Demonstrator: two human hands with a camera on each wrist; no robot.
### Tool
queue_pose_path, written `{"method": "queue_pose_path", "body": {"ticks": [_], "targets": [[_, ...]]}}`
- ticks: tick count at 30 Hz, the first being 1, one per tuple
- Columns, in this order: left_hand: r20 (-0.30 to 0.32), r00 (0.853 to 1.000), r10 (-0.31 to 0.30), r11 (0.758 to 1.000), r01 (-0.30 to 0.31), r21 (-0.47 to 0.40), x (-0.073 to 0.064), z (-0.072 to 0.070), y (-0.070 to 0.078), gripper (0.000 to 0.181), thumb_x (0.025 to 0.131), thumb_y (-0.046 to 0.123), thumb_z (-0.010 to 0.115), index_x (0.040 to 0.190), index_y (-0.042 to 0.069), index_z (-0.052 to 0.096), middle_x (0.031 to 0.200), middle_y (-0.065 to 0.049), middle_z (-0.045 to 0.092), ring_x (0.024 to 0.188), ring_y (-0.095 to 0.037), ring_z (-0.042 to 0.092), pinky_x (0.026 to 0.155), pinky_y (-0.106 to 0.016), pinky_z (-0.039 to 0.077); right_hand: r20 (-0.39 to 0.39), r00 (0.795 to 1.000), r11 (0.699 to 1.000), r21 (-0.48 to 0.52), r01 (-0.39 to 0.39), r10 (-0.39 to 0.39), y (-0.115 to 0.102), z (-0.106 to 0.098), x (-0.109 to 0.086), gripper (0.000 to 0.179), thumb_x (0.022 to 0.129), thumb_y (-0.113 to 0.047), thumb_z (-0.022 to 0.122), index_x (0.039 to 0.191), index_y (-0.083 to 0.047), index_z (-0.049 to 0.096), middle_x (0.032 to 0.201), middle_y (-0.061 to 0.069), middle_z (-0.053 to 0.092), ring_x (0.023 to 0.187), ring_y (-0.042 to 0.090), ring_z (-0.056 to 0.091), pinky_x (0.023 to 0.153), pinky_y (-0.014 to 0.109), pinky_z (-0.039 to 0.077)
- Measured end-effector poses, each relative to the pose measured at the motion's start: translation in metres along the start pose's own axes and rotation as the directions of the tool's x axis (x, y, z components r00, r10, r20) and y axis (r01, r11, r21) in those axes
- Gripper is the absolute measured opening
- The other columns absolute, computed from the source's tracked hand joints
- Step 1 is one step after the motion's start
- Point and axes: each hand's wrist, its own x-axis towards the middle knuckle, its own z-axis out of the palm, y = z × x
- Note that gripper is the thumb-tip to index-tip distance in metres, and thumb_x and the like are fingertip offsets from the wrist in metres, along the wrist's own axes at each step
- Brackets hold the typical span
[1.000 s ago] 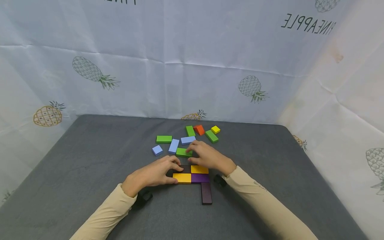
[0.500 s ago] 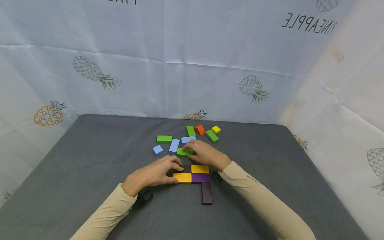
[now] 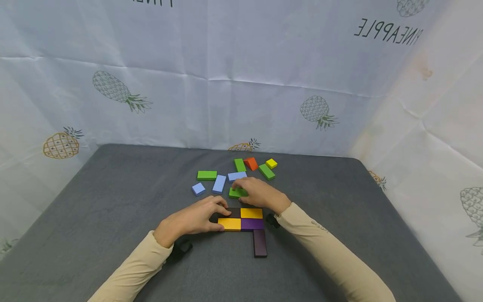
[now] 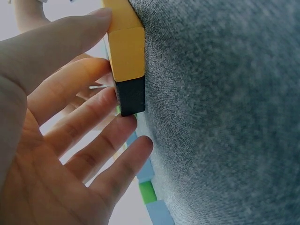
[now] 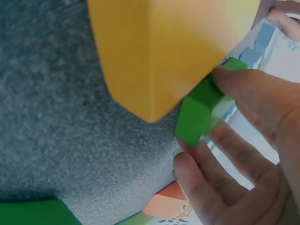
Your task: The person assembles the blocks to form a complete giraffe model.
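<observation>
In the head view, several rectangular blocks lie flush together: a yellow block (image 3: 229, 224), a black block (image 3: 235, 212), a second yellow block (image 3: 251, 213) and a purple block (image 3: 251, 224). A dark plum block (image 3: 260, 243) extends from them toward the person. My left hand (image 3: 194, 216) rests on the left end, its thumb on the near yellow block and extended fingers touching the black one. Just beyond, my right hand (image 3: 262, 195) pinches a green block (image 3: 235, 193) between thumb and fingers. The right wrist view shows this green block (image 5: 194, 115) behind a large yellow corner.
Farther back lie blue blocks (image 3: 219, 184), more green blocks (image 3: 206, 175), a red triangular block (image 3: 250, 163) and a small yellow block (image 3: 271, 163). A small blue block (image 3: 198, 189) sits to the left. Behind the grey table (image 3: 124, 197) hangs a pineapple-print cloth (image 3: 226, 109).
My right hand has come down onto the green block and shifted it slightly right, opening a gap from the blue block beside it. My left hand has stayed in place.
</observation>
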Motion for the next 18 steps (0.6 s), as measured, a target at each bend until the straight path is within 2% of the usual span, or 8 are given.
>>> {"method": "queue_pose_path", "body": {"ticks": [6,12,18], "targets": [[0.007,1.0,-0.007,1.0,0.007,-0.005,0.001,0.001,-0.001,0.04,0.088,0.024,0.076,0.125,0.009,0.07,0.128,-0.007,0.059,0.118,-0.025,0.054,0.096,-0.041,0.051,-0.005,1.0,1.0,-0.008,0.015,-0.015,0.004,0.0,-0.001,0.039,0.093,-0.016,0.07,0.132,-0.013,0.063,0.135,0.005,0.063,0.123,0.022,0.058,0.108,0.04,0.046],[0.005,1.0,-0.009,1.0,0.009,-0.003,0.0,0.0,-0.001,0.04,0.088,0.023,0.076,0.125,0.009,0.07,0.128,-0.007,0.059,0.118,-0.026,0.054,0.096,-0.042,0.051,-0.065,0.997,1.0,0.007,0.03,-0.029,0.008,-0.003,-0.007,0.04,0.09,-0.015,0.068,0.131,-0.013,0.064,0.133,0.006,0.064,0.113,0.02,0.061,0.102,0.04,0.05],[0.01,1.0,-0.008,1.0,0.008,-0.001,0.0,0.0,-0.002,0.04,0.089,0.024,0.076,0.126,0.01,0.07,0.129,-0.007,0.059,0.118,-0.026,0.054,0.096,-0.041,0.051,-0.105,0.994,1.0,0.03,0.005,-0.002,0.008,-0.006,-0.015,0.04,0.088,-0.017,0.069,0.128,-0.015,0.065,0.124,0.006,0.067,0.107,0.02,0.062,0.096,0.04,0.052]]}}
